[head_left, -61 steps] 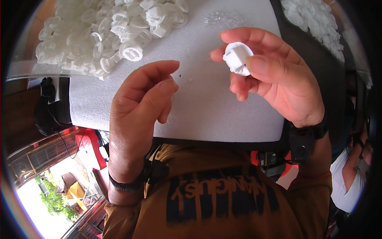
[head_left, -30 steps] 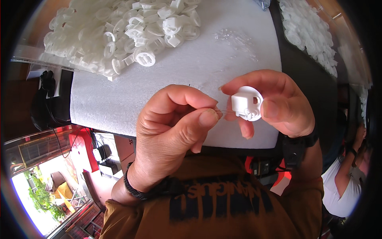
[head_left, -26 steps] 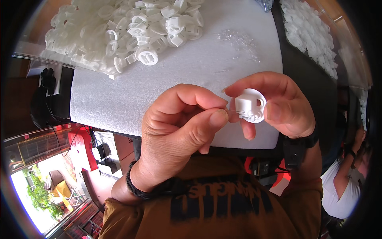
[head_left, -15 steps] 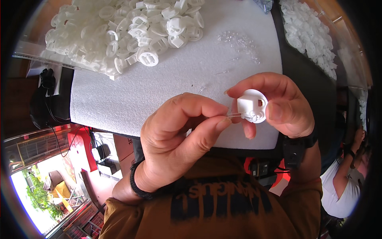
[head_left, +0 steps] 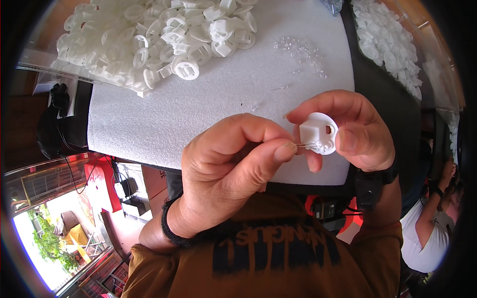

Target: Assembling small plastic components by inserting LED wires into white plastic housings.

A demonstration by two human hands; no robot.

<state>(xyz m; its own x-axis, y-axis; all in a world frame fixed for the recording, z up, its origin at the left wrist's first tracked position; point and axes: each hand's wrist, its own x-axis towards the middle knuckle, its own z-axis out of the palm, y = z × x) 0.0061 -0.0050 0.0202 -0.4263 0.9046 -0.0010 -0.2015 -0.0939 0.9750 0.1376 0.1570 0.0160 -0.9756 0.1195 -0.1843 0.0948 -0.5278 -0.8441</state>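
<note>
Both hands (head_left: 298, 149) at foam pad (head_left: 164, 119) near edge, pinching white cap (head_left: 319, 133)

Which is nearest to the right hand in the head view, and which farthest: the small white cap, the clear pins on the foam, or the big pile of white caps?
From the right hand:
1. Small white cap, held in its fingers.
2. Clear pins, on the foam sheet above the hand.
3. Big pile of white caps, far upper left.
</note>
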